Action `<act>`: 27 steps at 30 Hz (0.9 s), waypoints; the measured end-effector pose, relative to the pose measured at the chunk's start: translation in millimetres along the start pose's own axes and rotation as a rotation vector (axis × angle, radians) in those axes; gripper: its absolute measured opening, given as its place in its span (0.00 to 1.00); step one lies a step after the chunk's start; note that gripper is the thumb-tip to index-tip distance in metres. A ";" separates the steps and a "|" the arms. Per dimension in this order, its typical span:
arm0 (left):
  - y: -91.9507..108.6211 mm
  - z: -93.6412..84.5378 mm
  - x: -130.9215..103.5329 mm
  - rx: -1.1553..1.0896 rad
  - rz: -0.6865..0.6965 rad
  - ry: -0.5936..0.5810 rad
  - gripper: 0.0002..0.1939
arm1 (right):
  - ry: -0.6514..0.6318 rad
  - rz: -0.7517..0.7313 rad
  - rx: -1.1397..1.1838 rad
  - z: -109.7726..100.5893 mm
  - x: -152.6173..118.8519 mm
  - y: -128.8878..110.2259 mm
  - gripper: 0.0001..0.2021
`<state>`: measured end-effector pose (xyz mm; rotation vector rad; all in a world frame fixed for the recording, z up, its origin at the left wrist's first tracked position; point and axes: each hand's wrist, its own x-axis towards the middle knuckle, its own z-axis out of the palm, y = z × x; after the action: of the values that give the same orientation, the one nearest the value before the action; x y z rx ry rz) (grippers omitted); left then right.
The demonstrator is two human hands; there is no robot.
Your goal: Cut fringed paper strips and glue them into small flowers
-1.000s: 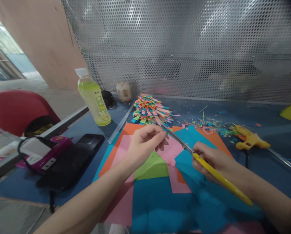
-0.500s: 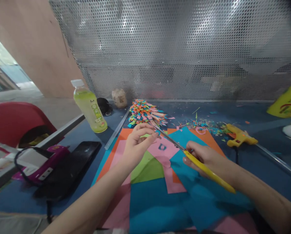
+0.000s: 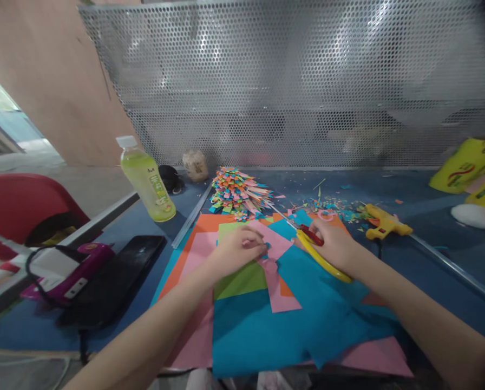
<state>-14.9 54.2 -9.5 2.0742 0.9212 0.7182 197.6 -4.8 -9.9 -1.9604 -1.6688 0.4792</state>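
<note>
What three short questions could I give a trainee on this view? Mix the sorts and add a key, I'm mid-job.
1. What does the person's right hand hold?
2. True or false: the drink bottle has its white cap on.
3. Which of these is in the right half of the picture? a) red chair b) yellow glue gun c) purple socket block

Key:
1. The scissors, with red and yellow handles.
2. True.
3. b
</note>
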 end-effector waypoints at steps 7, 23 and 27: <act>-8.3 3.9 5.8 0.065 -0.032 -0.058 0.07 | 0.050 -0.023 -0.016 -4.1 5.1 5.2 0.16; -2.8 -3.5 15.1 0.025 -0.013 0.052 0.11 | 0.252 -0.043 0.136 -19.4 17.2 20.6 0.22; 16.3 8.5 38.3 0.091 -0.019 -0.008 0.10 | 0.419 0.002 0.220 -34.4 24.3 28.3 0.24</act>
<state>19.7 73.4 5.9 2.1435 0.9843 0.6687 244.4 10.7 2.6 -1.7553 -1.2930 0.2197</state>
